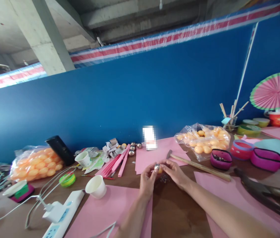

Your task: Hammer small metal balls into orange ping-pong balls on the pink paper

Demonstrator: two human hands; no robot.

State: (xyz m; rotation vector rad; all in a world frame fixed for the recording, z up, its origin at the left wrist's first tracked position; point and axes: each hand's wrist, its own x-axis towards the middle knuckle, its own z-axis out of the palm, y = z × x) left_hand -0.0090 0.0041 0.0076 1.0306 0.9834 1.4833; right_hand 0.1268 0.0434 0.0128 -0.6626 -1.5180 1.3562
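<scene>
Pinching the silver ball (157, 166) mid-table, we have our left hand (147, 181) nearly closed on it; our right hand (176, 173) is half curled at its right side, can't tell if it grips too. Room to move: tabletop (174, 211) strip on the near side, bounded by the left pink sheet (120, 208) and right pink sheet (216, 193). Hammer (199, 164) lies just beyond our right hand, handle slanting near-right. Paper cup (96, 187) stands by the left sheet's far edge.

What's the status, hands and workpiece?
Left hand grips small silvery ball. Right hand close beside it, grip unclear. Hammer lies just beyond right hand.
</scene>
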